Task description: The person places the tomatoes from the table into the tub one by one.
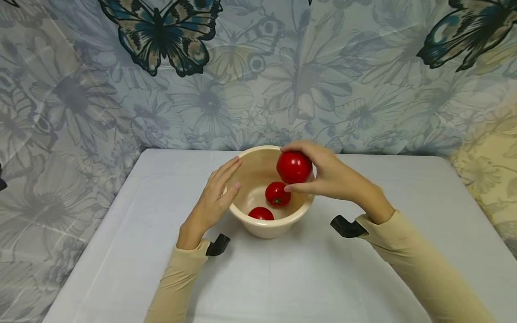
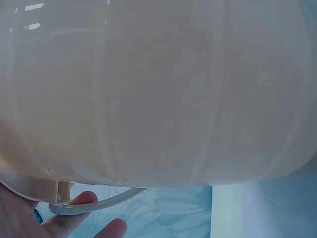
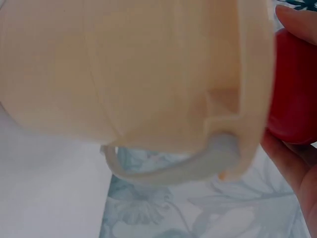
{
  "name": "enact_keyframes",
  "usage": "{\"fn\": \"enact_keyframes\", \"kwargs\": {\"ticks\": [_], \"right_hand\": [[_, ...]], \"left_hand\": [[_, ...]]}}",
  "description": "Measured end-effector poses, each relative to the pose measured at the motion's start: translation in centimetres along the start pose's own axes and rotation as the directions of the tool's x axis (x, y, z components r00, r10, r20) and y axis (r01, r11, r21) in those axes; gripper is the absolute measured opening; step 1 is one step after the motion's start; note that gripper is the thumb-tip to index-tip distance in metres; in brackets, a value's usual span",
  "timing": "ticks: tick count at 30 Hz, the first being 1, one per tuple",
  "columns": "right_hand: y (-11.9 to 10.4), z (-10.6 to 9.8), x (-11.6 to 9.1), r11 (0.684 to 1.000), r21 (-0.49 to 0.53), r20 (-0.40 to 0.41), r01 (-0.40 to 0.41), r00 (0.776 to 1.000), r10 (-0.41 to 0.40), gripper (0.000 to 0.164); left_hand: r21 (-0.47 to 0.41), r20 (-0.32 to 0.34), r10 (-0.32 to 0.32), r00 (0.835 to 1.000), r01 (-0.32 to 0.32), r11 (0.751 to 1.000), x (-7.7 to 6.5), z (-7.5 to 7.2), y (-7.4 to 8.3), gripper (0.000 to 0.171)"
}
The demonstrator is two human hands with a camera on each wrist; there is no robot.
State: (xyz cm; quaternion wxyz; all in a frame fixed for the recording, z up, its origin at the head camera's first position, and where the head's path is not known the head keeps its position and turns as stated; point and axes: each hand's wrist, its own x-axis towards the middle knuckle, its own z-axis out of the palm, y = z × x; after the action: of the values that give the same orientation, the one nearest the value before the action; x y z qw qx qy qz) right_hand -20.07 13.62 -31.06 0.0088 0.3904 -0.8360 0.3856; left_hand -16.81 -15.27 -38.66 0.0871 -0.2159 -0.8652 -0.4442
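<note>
A cream plastic bucket (image 1: 269, 229) stands upright on the table; both wrist views show its side and its pale handle (image 3: 173, 168). Two red tomatoes lie inside it: one tomato (image 1: 278, 194) with a green stem end, and another tomato (image 1: 260, 213) partly hidden by the near rim. My right hand (image 1: 329, 172) grips a larger red tomato (image 1: 295, 167) over the bucket's right rim, thumb below and fingers above. At the left rim, my left hand (image 1: 212, 197) rests with its fingers fairly straight and its thumb extended over the opening.
A white cloth covers the table (image 1: 121, 269). Behind it hangs a floral fabric (image 1: 307, 85) with large butterflies. A black wrist mount (image 1: 218, 245) sticks out from the left sleeve, and another black mount (image 1: 348, 226) from the right.
</note>
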Motion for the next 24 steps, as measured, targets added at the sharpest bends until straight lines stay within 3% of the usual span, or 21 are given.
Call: {"fn": "enact_keyframes", "kwargs": {"ticks": [7,24], "right_hand": [[0.0,1.0,1.1,0.997,0.023,0.062,-0.069,0.996,0.067,0.069],[1.2,3.4,2.7,0.995,-0.009,0.177,-0.102,0.979,0.102,0.071]], "left_hand": [[-0.002,0.001,-0.011,1.000,0.011,1.000,0.1,0.1,-0.1,0.053],[0.007,-0.002,-0.004,1.000,0.004,1.000,0.1,0.1,-0.3,0.053]]}}
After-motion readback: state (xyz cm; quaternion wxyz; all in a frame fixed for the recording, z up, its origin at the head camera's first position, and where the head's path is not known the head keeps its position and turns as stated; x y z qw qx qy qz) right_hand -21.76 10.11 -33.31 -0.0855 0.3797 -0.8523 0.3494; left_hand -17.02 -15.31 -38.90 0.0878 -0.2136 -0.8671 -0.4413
